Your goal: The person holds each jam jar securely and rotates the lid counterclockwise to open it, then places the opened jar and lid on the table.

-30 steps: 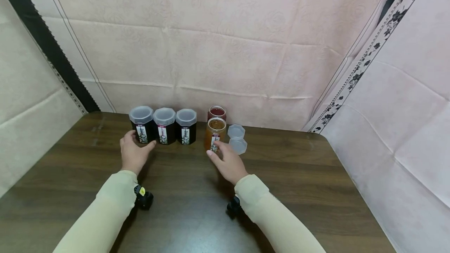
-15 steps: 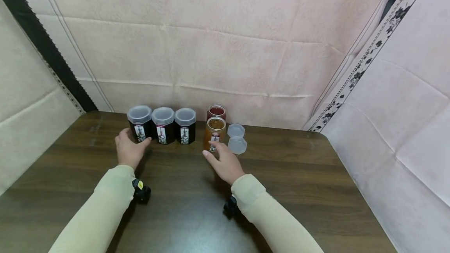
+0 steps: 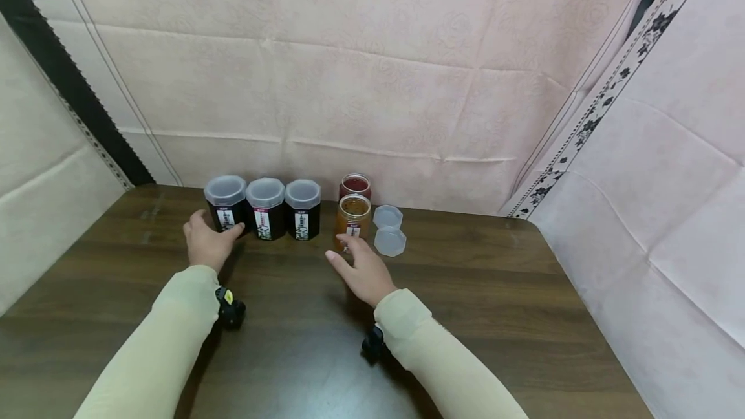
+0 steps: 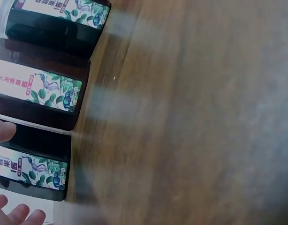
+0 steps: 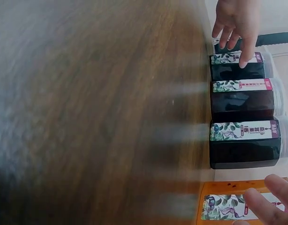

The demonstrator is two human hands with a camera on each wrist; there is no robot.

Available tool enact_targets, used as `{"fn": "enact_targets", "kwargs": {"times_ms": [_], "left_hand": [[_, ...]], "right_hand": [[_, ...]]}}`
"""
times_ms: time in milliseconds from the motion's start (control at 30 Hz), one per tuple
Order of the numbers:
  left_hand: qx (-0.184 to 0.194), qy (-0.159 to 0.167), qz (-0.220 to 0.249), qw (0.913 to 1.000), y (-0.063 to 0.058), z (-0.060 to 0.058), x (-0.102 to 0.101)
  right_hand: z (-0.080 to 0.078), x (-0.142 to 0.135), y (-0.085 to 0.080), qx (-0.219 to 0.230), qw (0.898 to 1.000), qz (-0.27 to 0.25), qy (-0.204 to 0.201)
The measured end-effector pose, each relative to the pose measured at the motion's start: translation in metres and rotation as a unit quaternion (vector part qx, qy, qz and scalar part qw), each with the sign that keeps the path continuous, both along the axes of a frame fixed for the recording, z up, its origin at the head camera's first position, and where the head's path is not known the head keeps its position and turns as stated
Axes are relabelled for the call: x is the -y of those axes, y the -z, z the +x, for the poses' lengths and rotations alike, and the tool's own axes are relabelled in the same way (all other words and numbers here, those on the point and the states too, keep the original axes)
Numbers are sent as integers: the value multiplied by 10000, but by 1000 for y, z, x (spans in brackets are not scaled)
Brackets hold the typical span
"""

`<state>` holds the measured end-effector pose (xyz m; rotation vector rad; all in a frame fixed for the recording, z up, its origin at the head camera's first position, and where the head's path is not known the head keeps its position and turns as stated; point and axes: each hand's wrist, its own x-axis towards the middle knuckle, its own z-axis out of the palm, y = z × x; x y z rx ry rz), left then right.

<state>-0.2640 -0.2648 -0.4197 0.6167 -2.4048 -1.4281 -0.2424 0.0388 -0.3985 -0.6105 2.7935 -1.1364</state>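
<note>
Three dark jars with clear lids stand in a row: a left jar, a middle jar and a right jar. My left hand is at the left jar, fingers on its left side and thumb in front, spread around it. To the right is an open jar of orange jam, with a dark red one behind it. My right hand is held before the orange jar, fingertips overlapping its label. The fingers look extended and loose in the right wrist view.
Two clear lids, a far one and a near one, lie right of the orange jar. The brown wooden table meets a pale cloth wall behind the jars. More cloth hangs at both sides.
Both hands have shifted slightly left relative to the jars. The head view has turned a little, so the jars appear farther left. The jars keep their order.
</note>
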Motion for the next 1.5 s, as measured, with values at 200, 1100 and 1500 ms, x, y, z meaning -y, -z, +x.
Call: {"fn": "enact_targets", "kwargs": {"times_ms": [200, 1100, 1500], "left_hand": [[-36, -54, 104, 9999, 1, -7, 3], [0, -58, 201, 9998, 1, -26, 5], [122, -15, 295, 9995, -3, -29, 4]], "right_hand": [[0, 4, -3, 15, 10000, -59, -20], [1, 19, -1, 447, 9988, -220, -22], [1, 20, -2, 488, 9986, -199, -11]]}}
